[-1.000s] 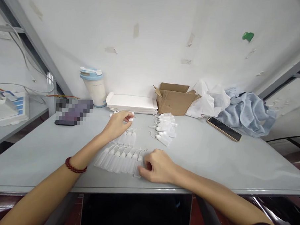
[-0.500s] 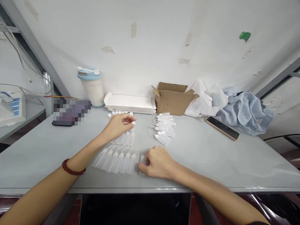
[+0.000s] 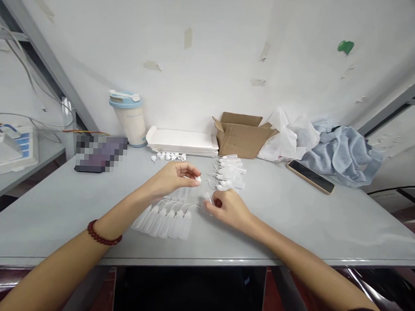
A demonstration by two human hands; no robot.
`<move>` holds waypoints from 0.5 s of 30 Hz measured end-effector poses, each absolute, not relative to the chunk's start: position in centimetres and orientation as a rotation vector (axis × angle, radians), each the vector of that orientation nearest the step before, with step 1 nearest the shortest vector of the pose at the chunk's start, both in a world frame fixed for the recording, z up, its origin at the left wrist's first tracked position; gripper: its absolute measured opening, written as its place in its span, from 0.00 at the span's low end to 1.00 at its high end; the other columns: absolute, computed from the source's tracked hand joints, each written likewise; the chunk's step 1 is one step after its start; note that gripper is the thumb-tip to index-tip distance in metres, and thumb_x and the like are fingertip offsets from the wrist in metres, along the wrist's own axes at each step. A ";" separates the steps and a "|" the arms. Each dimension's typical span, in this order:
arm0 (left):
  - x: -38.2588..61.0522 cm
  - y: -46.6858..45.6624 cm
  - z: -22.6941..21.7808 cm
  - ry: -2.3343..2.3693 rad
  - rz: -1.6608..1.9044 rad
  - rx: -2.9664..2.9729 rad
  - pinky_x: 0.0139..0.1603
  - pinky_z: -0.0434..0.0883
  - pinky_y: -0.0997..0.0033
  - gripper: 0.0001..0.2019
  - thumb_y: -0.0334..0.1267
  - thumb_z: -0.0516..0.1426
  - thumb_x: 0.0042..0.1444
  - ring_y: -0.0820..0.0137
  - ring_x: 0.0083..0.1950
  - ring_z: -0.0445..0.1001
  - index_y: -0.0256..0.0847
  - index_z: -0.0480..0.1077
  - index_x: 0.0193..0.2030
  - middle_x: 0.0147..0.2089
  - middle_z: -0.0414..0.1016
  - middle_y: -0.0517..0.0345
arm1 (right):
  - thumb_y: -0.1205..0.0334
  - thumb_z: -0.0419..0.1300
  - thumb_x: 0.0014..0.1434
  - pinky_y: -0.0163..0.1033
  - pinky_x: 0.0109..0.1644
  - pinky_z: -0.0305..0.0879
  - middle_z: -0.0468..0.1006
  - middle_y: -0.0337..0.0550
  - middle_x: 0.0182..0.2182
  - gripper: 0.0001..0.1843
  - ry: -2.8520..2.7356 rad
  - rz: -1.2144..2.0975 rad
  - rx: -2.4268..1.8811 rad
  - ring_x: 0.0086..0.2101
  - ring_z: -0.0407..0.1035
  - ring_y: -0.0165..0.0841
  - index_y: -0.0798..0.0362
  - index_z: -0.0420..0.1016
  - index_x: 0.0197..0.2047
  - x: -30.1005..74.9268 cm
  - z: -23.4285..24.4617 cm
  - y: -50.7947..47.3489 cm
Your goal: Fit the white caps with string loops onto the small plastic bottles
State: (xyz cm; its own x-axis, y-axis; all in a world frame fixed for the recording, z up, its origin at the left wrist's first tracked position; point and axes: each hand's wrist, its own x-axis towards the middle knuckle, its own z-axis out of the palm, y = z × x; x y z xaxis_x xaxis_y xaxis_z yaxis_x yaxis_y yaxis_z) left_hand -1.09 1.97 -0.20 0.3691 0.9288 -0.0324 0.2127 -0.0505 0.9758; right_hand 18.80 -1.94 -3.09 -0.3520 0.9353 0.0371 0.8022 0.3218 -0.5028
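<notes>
Between the thumb and fingertips of my left hand (image 3: 179, 178) is a small white cap (image 3: 198, 178). My right hand (image 3: 230, 208) is closed around a small translucent plastic bottle (image 3: 208, 199), mostly hidden by the fingers. The two hands are close together but apart. Below my left hand lies a row of translucent bottles (image 3: 163, 223) with thin white strings at their tops; more bottles behind it are partly covered by that hand. Several similar bottles (image 3: 231, 168) form a column beyond my right hand. Loose white caps (image 3: 171, 156) are grouped beyond my left hand.
Along the wall stand a tumbler (image 3: 129, 120), a stack of white trays or boxes (image 3: 184, 141), an open cardboard box (image 3: 244, 139), a white plastic bag (image 3: 287, 136) and a blue cloth (image 3: 345, 154). A phone (image 3: 310, 177) lies at right, a pixelated dark object (image 3: 100, 154) at left.
My left hand has come right and toward me from the loose caps, carrying a cap. My right hand has lifted a bottle off the table beside the near row and moved it slightly away from me.
</notes>
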 end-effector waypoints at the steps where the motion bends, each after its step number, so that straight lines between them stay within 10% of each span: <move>1: -0.8 1.7 -0.2 1.038 0.801 1.517 0.51 0.70 0.63 0.14 0.39 0.67 0.42 0.66 0.45 0.74 0.38 0.73 0.36 0.40 0.76 0.55 | 0.56 0.55 0.55 0.33 0.25 0.46 0.62 0.35 0.15 0.19 -2.252 0.573 -1.533 0.19 0.53 0.24 0.54 0.59 0.17 18.9 -3.2 -1.8; 15: 0.7 0.6 -0.7 1.023 0.788 1.704 0.46 0.72 0.65 0.09 0.37 0.63 0.47 0.65 0.43 0.75 0.38 0.72 0.36 0.40 0.77 0.53 | 0.56 0.54 0.57 0.32 0.26 0.48 0.63 0.35 0.17 0.18 -2.256 0.539 -1.432 0.20 0.54 0.24 0.53 0.57 0.20 19.0 -3.6 -2.2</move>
State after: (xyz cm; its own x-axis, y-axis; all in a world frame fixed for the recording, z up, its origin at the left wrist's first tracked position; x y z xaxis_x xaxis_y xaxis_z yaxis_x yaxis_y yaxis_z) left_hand 0.67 0.60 -0.75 0.4389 0.8973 0.0478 0.2754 -0.1850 0.9434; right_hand 18.99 -2.16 -3.63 -0.3863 0.9124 0.1354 0.7527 0.3966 -0.5255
